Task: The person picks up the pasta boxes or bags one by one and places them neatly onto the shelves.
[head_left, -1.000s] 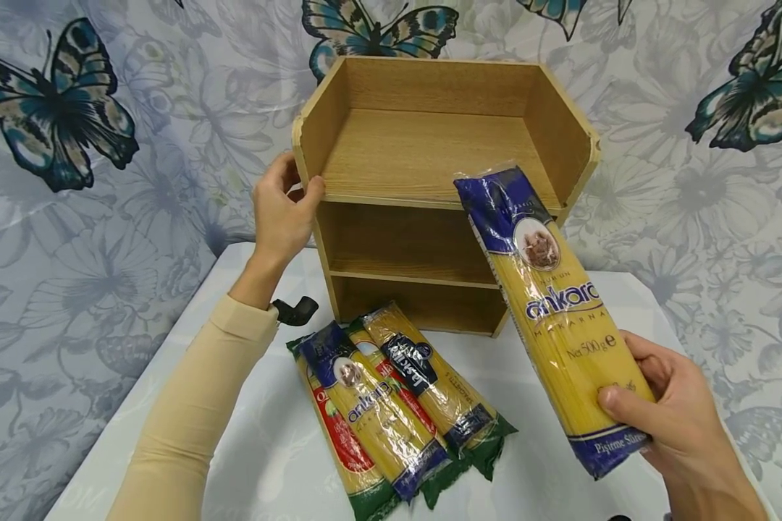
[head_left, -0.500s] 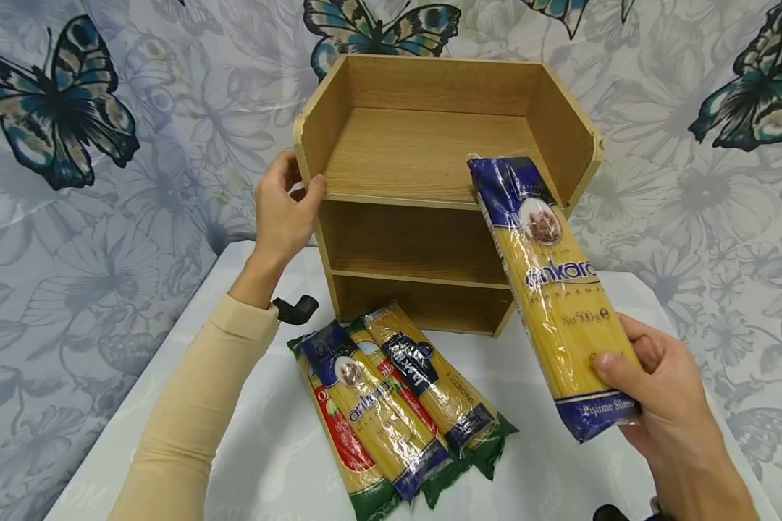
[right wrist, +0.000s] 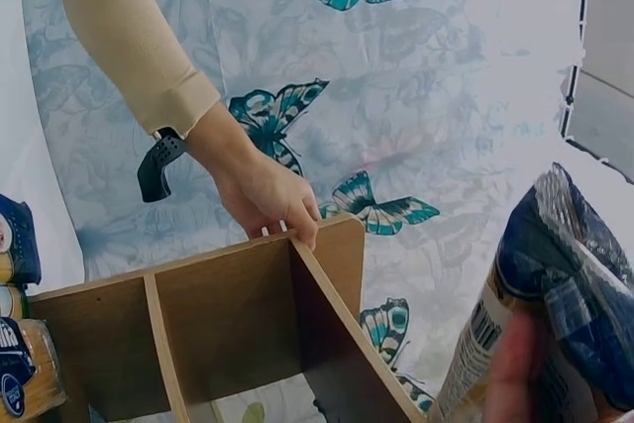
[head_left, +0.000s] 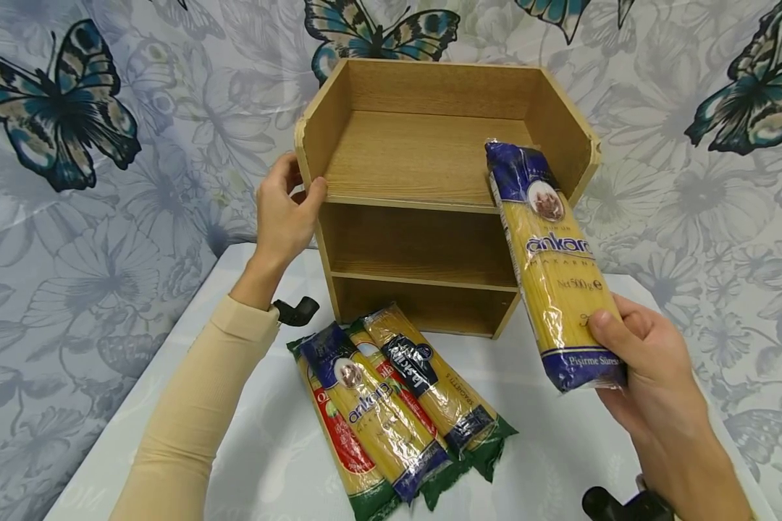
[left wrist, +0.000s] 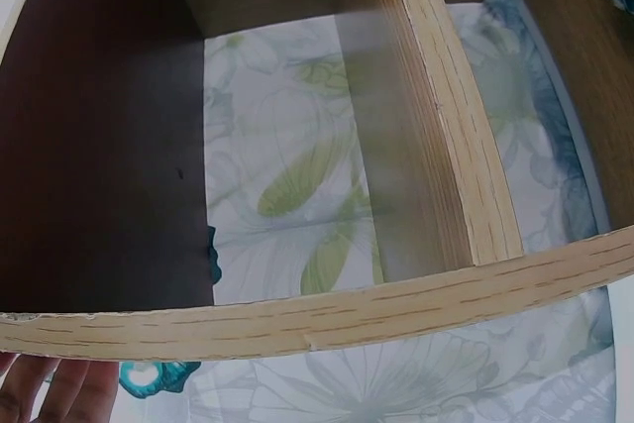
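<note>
A spaghetti packet [head_left: 550,264] is gripped at its lower end by the right hand [head_left: 645,369], its long axis pointing up toward the shelf unit's [head_left: 430,155] top tier. The unit's left wall is clasped by the left hand [head_left: 283,213].

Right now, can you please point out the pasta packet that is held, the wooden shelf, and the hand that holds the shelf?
pasta packet [head_left: 550,260], head view, on the yellow middle near the brand name.
wooden shelf [head_left: 423,155], head view, on the top board.
left hand [head_left: 280,217], head view, on the back of the hand.
</note>
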Available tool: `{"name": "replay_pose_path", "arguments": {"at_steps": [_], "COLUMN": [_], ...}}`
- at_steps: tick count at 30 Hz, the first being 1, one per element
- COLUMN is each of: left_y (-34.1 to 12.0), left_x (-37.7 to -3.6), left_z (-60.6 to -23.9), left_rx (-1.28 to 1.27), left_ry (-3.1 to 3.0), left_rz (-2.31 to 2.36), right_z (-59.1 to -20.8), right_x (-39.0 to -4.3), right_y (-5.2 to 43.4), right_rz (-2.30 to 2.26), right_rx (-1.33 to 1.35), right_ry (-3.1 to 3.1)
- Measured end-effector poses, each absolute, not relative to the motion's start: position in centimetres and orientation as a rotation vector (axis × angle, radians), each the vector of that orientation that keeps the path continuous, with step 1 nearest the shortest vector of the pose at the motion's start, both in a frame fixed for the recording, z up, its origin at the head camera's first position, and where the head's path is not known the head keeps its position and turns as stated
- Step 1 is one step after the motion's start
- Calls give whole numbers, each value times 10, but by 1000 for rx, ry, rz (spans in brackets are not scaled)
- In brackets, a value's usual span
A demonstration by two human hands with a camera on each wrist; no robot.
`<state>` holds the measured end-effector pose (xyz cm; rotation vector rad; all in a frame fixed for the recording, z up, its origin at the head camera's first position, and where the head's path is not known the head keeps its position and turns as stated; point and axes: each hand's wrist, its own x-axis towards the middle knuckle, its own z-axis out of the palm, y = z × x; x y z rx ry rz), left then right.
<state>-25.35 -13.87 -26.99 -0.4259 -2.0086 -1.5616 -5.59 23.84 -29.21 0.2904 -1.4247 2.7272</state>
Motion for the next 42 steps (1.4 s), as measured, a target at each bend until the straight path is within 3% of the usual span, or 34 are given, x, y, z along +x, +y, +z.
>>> {"name": "replay_pose_path", "arguments": {"at_steps": [22,42], "left_y": [-140,-141], "left_x": [-259,-258], "left_z": [-275,-277], "left_rx": [-462,-471], "left_ry": [-1984,-1952], "left_rz": [-1565,-1581], "right_z": [-270,-272], "right_x": [-99,-76], "right_y": [226,223], "right_rz": [2786,2514], "right_rx": [150,537], "right_ry": [-1351,-1579]}}
